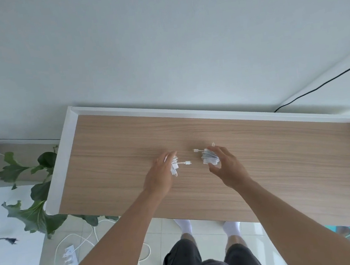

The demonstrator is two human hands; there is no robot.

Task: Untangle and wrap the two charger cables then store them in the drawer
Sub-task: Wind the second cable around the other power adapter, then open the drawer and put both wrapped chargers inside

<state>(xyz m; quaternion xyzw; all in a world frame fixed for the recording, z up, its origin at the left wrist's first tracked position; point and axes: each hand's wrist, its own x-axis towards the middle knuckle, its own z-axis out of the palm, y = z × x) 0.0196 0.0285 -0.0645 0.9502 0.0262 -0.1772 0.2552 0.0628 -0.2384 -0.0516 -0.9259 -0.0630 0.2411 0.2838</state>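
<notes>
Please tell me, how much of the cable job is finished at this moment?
Done: both chargers look untangled and wrapped, lying apart on the desk. In hand: the left hand is at the left charger, the right hand cups the right charger. Left: storing them; no drawer is in view.

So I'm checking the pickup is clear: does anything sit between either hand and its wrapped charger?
Nothing visible does. The left hand is already at the left white wrapped charger bundle, and the right hand cups the right white wrapped charger bundle.
</notes>
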